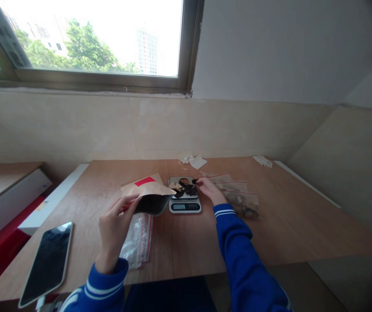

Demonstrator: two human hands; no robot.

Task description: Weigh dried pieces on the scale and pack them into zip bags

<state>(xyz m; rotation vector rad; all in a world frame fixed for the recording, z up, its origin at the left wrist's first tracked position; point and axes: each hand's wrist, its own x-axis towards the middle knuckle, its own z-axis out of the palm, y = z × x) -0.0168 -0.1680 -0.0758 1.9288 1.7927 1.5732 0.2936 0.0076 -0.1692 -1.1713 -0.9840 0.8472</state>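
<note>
My left hand grips the near edge of a brown kraft paper pouch with a red label. The pouch is tilted, its dark mouth turned toward me and the scale. A small white digital scale stands right of it, with dark and tan dried pieces heaped on its platform. At the platform's right edge, my right hand pinches a small dark dried piece between its fingertips. Under the pouch lies a stack of clear zip bags.
Several filled zip bags lie right of the scale, partly behind my right wrist. A phone with a cable lies at the left front. Crumpled white paper and a white card sit at the back, with more white scraps at back right.
</note>
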